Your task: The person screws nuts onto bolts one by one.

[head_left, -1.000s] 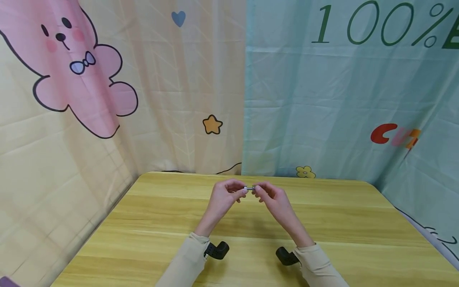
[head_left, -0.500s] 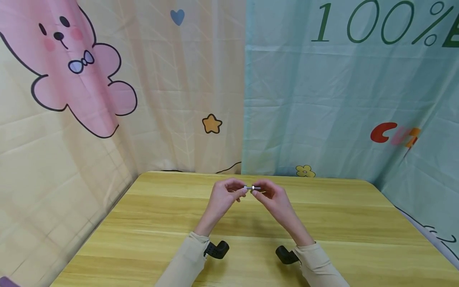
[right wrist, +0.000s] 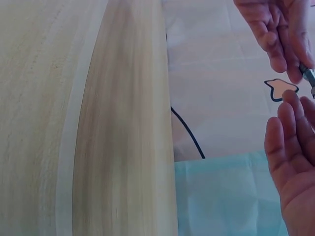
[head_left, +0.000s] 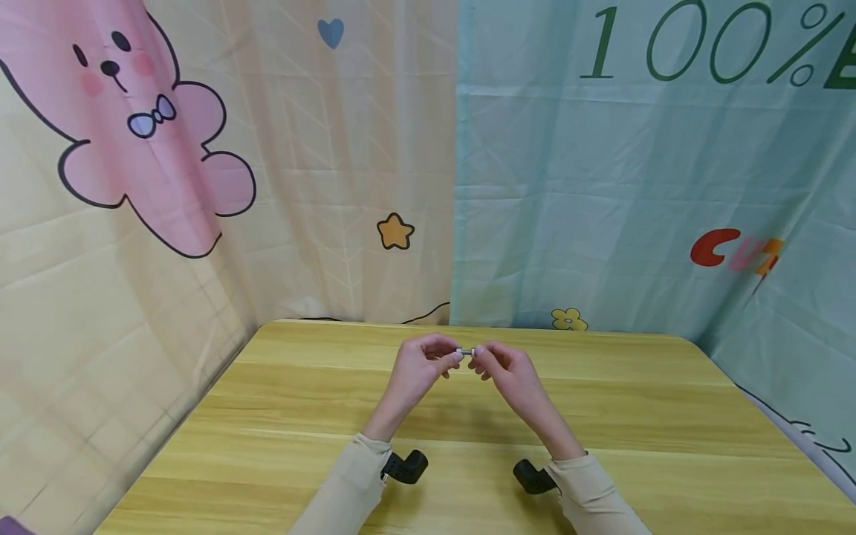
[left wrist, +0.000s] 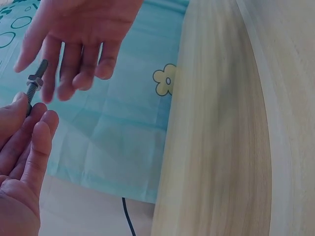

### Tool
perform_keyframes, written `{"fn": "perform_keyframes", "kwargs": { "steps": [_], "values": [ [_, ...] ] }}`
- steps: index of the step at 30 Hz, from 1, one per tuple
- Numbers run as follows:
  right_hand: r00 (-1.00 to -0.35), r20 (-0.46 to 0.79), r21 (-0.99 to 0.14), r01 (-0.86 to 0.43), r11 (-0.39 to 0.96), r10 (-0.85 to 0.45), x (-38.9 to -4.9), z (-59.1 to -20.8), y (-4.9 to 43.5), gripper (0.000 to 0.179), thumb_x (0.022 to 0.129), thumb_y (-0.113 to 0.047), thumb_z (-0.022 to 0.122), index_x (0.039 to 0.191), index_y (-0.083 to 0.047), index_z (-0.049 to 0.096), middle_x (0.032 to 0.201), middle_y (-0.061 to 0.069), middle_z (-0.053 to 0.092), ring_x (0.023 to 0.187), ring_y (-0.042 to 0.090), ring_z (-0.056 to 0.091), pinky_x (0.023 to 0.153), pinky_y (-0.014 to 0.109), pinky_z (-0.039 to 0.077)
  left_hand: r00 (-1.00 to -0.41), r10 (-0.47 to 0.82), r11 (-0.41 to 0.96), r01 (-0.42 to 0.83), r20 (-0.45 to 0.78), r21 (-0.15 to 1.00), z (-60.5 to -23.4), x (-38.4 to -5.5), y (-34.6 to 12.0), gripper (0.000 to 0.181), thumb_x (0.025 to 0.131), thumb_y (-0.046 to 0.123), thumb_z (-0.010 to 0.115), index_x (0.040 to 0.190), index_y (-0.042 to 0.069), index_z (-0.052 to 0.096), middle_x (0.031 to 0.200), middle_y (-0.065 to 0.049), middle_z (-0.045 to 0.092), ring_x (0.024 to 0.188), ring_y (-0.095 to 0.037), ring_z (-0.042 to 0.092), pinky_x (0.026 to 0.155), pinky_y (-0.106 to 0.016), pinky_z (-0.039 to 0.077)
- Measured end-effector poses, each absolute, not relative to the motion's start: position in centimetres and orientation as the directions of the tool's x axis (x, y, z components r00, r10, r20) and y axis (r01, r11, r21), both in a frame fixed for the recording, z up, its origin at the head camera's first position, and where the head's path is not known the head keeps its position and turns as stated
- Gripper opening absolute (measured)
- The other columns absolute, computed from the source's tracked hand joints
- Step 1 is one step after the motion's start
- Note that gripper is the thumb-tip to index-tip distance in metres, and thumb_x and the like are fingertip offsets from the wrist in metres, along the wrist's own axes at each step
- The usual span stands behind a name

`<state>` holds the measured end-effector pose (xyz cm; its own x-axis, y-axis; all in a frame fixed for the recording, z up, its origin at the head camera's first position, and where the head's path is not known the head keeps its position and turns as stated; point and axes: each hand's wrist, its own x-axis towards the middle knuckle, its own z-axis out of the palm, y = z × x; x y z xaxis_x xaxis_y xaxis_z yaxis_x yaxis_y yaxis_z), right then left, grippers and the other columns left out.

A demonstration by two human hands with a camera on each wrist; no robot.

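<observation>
My left hand [head_left: 416, 368] pinches the head end of a small metal bolt [head_left: 466, 351] between thumb and fingertips, above the table. A hex nut [left wrist: 35, 81] sits partway along the bolt's threaded shank, which slants upward in the left wrist view. My right hand [head_left: 513, 375] is at the bolt's other end. Its thumb and straight index finger lie on either side of the nut, with a gap showing beside the thumb in the left wrist view. Whether the index finger touches the nut is hard to tell.
Below the hands spreads a wood-grain table [head_left: 321, 423]. Printed curtains [head_left: 588, 186] hang behind it and at both sides. A black cable [right wrist: 187, 132] runs past the table edge. Each wrist bears a black camera mount [head_left: 406, 467].
My right fingers opened off the nut half a second ago, showing the bolt's end, and have since moved back around it. My left hand keeps its pinch, nearly still.
</observation>
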<state>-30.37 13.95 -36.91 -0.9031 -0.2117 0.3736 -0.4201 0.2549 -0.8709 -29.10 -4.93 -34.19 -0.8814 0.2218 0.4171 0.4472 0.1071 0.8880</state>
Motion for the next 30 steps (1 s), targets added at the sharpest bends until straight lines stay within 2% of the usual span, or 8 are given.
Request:
{"fn": "perform_keyframes", "kwargs": {
  "steps": [3,5,8,12,19,24,26,30],
  "values": [
    [-0.882,0.417,-0.854,-0.463,0.236,-0.222,-30.9,-37.5,14.1,0.024,0.099,-0.02,0.063,0.118,-0.005,0.064,0.111,0.01,0.065,0.102,0.029,0.061,0.084,0.038,0.054,-0.888,0.217,0.101,0.433,0.405,0.896,-34.2,-29.1,-4.9,0.012,0.09,0.0,0.07,0.099,-0.007,0.07,0.092,-0.022,0.07,0.071,-0.011,0.064,0.059,-0.024,0.053],
    [-0.862,0.452,-0.84,-0.498,0.216,-0.231,-30.9,-37.6,14.2,0.027,0.095,-0.014,0.067,0.121,-0.006,0.062,0.117,0.011,0.063,0.106,0.027,0.061,0.085,0.034,0.054,-0.891,0.214,0.097,0.426,0.399,0.899,-34.2,-29.1,-4.9,0.013,0.09,0.0,0.07,0.1,-0.008,0.07,0.092,-0.022,0.07,0.071,-0.011,0.064,0.06,-0.024,0.053],
    [-0.839,0.489,-0.826,-0.533,0.184,-0.238,-31.0,-37.6,14.1,0.025,0.093,-0.004,0.068,0.117,-0.003,0.062,0.116,0.016,0.062,0.106,0.029,0.062,0.084,0.031,0.054,-0.894,0.212,0.092,0.422,0.396,0.902,-34.1,-29.1,-4.9,0.013,0.09,0.0,0.069,0.1,-0.008,0.07,0.093,-0.022,0.07,0.071,-0.01,0.063,0.06,-0.024,0.053],
    [-0.841,0.487,-0.824,-0.532,0.196,-0.237,-30.3,-36.8,13.8,0.021,0.093,0.001,0.066,0.113,0.001,0.063,0.113,0.017,0.063,0.104,0.032,0.063,0.083,0.028,0.054,-0.894,0.211,0.097,0.422,0.396,0.901,-34.0,-29.0,-4.9,0.013,0.09,0.0,0.069,0.1,-0.008,0.07,0.092,-0.021,0.07,0.071,-0.01,0.063,0.06,-0.024,0.053],
    [-0.872,0.428,-0.842,-0.48,0.245,-0.237,-28.4,-35.0,13.6,0.014,0.097,-0.008,0.063,0.107,0.001,0.065,0.099,0.015,0.067,0.09,0.027,0.065,0.079,0.032,0.055,-0.891,0.215,0.112,0.429,0.4,0.896,-34.0,-28.9,-5.0,0.012,0.09,0.001,0.07,0.099,-0.007,0.07,0.091,-0.019,0.071,0.071,-0.011,0.063,0.06,-0.025,0.053],
    [-0.893,0.388,-0.858,-0.44,0.263,-0.227,-28.4,-34.9,13.6,0.013,0.099,-0.011,0.06,0.099,-0.001,0.068,0.089,0.018,0.067,0.085,0.037,0.063,0.074,0.03,0.054,-0.878,0.224,0.13,0.457,0.423,0.88,-34.1,-28.9,-4.9,0.011,0.09,0.002,0.07,0.098,-0.006,0.071,0.09,-0.018,0.071,0.07,-0.012,0.064,0.06,-0.026,0.054],
    [-0.899,0.377,-0.865,-0.427,0.264,-0.222,-28.4,-34.9,13.6,0.017,0.1,-0.014,0.059,0.097,0.0,0.068,0.089,0.022,0.067,0.085,0.042,0.062,0.073,0.031,0.054,-0.874,0.224,0.134,0.465,0.431,0.875,-34.1,-29.0,-4.8,0.011,0.09,0.002,0.07,0.098,-0.005,0.071,0.09,-0.018,0.071,0.07,-0.012,0.064,0.059,-0.027,0.054],
    [-0.905,0.37,-0.868,-0.417,0.269,-0.21,-28.4,-34.8,13.6,0.018,0.1,-0.017,0.061,0.105,-0.001,0.068,0.098,0.018,0.068,0.09,0.033,0.063,0.078,0.036,0.055,-0.877,0.217,0.133,0.461,0.428,0.877,-34.1,-29.0,-4.8,0.01,0.09,0.002,0.07,0.097,-0.006,0.071,0.09,-0.018,0.071,0.07,-0.011,0.063,0.06,-0.03,0.055]
  ]
}}
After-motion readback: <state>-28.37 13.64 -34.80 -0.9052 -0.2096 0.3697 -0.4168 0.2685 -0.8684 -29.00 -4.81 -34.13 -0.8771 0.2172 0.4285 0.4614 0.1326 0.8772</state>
